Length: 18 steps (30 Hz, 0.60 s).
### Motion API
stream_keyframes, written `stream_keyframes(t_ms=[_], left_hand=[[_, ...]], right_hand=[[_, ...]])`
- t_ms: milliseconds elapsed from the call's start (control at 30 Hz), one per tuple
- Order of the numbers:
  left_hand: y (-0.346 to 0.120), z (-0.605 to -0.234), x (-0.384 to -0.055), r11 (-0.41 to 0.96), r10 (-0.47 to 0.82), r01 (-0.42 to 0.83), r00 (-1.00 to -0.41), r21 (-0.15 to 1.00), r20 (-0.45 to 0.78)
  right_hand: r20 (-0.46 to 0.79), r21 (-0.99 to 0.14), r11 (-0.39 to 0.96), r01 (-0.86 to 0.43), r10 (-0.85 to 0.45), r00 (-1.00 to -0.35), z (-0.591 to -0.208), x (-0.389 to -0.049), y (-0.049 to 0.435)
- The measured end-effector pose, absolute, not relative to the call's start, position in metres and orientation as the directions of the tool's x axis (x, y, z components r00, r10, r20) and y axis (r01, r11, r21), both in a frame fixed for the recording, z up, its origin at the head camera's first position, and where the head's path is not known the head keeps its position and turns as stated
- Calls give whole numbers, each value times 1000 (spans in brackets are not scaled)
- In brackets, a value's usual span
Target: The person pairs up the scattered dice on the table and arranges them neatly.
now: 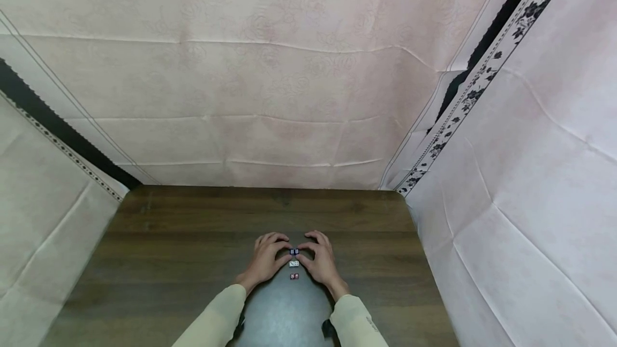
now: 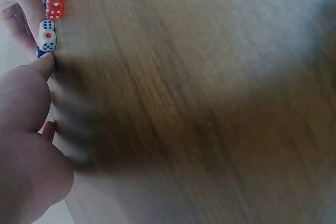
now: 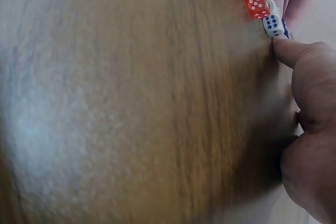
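Two blue dice [image 1: 294,251] sit side by side on the wooden table, between the two hands. My left hand [image 1: 268,257] pinches the left blue die with thumb and index finger. From the other side, my right hand [image 1: 320,259] holds the right blue die in the same way. Nearer the body lies a pair of white dice [image 1: 294,264], and nearer still a pair of red dice [image 1: 294,276]. In the left wrist view the white dice [image 2: 48,35] largely hide the blue ones. The right wrist view shows just a sliver of blue die [image 3: 285,29] behind the white.
The brown wooden table [image 1: 193,240] spreads out around the hands, its far edge meeting a pale hanging cloth [image 1: 270,79]. More cloth [image 1: 520,186] with a dark floral border hangs along the right side, and another sheet [image 1: 43,213] on the left.
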<state>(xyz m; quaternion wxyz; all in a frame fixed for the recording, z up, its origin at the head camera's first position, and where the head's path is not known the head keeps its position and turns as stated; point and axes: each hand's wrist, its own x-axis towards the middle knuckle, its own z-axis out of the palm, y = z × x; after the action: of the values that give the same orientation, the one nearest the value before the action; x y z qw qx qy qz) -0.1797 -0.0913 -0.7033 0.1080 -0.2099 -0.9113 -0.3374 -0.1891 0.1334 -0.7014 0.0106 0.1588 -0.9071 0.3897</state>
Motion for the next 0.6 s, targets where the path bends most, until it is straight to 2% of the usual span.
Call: stream_keyframes(t_ms=[167,433,600], left_hand=[[-92,-702,-178,682,321,469,-881,561,347],[-95,-689,-174,731,338,391,-919,559,201],[-103,-687,-167,764,337,365,-929,532,154]], right_hand=[[132,-705,646,-291,-284,-950,-701,-188,135],[116,-712,636,-299,-313,-943,-697,-187,137],[123,-727,618,-300,-313,-942,-694,-182,143]])
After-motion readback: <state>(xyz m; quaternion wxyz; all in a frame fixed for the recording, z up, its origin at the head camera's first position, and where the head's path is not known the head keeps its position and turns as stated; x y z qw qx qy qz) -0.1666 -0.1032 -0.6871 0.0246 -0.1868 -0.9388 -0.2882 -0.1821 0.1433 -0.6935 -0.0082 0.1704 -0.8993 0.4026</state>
